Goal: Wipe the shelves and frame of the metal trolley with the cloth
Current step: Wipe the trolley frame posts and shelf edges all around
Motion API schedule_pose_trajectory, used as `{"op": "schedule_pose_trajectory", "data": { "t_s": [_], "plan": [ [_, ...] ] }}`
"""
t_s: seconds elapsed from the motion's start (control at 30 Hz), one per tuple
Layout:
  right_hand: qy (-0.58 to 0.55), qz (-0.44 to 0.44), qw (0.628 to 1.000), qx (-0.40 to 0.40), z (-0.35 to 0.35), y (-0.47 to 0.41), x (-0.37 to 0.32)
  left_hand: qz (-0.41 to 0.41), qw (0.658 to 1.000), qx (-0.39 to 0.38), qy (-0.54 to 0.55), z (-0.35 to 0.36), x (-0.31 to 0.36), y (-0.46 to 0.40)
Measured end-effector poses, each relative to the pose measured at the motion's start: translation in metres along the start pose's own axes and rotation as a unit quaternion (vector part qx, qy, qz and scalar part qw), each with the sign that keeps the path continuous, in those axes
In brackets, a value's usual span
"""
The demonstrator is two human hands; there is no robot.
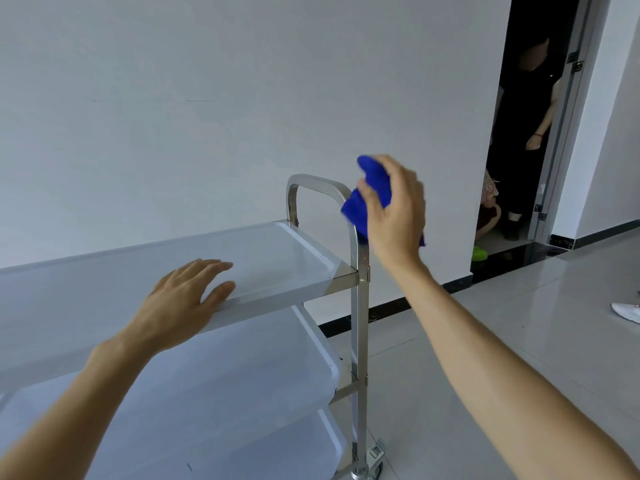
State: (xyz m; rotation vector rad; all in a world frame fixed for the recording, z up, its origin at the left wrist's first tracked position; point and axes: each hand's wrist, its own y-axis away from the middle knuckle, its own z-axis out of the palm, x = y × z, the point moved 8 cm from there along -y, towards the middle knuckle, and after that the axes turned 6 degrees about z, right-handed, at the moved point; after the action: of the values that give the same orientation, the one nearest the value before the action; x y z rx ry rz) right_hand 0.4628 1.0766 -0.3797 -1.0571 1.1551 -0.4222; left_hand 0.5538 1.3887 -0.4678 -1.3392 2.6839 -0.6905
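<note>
A metal trolley (358, 306) with three shelves fills the lower left; its arched handle (311, 181) rises at the right end. My right hand (398, 216) grips a bunched blue cloth (372, 188) against the handle's near upright, just above the top shelf (284, 251). My left hand (183, 299) lies flat with fingers spread on the front rim of the top shelf. The middle shelf (259, 358) and bottom shelf (277, 445) show below it.
A white wall stands right behind the trolley. An open dark doorway (526, 133) at the upper right has a person standing in it. A white shoe (627, 311) shows at the right edge on the tiled floor. A caster wheel (375, 460) is at the bottom.
</note>
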Motion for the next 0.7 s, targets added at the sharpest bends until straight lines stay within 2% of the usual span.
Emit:
{"op": "schedule_pose_trajectory", "data": {
  "t_s": [0.07,0.1,0.17,0.23,0.27,0.4,0.53,0.6,0.7],
  "plan": [
    [0.031,0.021,0.999,0.021,0.003,-0.023,0.001,-0.012,0.999,-0.043,-0.021,0.017,-0.002,-0.005],
    [0.059,0.025,0.998,0.0,0.012,-0.028,0.003,-0.023,0.997,-0.065,-0.039,0.026,-0.005,-0.005],
    [0.142,0.024,0.984,-0.109,0.042,-0.019,0.011,-0.033,0.994,-0.088,-0.059,0.035,-0.01,-0.005],
    [0.216,0.009,0.954,-0.209,0.066,0.017,0.024,-0.026,0.993,-0.101,-0.057,0.038,-0.013,-0.005],
    [0.23,-0.002,0.949,-0.217,0.067,0.035,0.03,-0.023,0.993,-0.105,-0.056,0.038,-0.013,-0.005],
    [0.239,-0.013,0.956,-0.166,0.055,0.063,0.041,-0.013,0.992,-0.104,-0.063,0.036,-0.012,-0.002],
    [0.26,0.004,0.949,-0.181,0.071,0.031,0.034,-0.009,0.992,-0.103,-0.067,0.035,-0.009,-0.002],
    [0.277,0.026,0.932,-0.231,0.093,-0.002,0.033,-0.01,0.992,-0.104,-0.065,0.036,-0.008,-0.004],
    [0.284,0.08,0.885,-0.361,0.126,-0.041,0.038,-0.013,0.993,-0.104,-0.061,0.037,-0.008,-0.007]
  ]
}}
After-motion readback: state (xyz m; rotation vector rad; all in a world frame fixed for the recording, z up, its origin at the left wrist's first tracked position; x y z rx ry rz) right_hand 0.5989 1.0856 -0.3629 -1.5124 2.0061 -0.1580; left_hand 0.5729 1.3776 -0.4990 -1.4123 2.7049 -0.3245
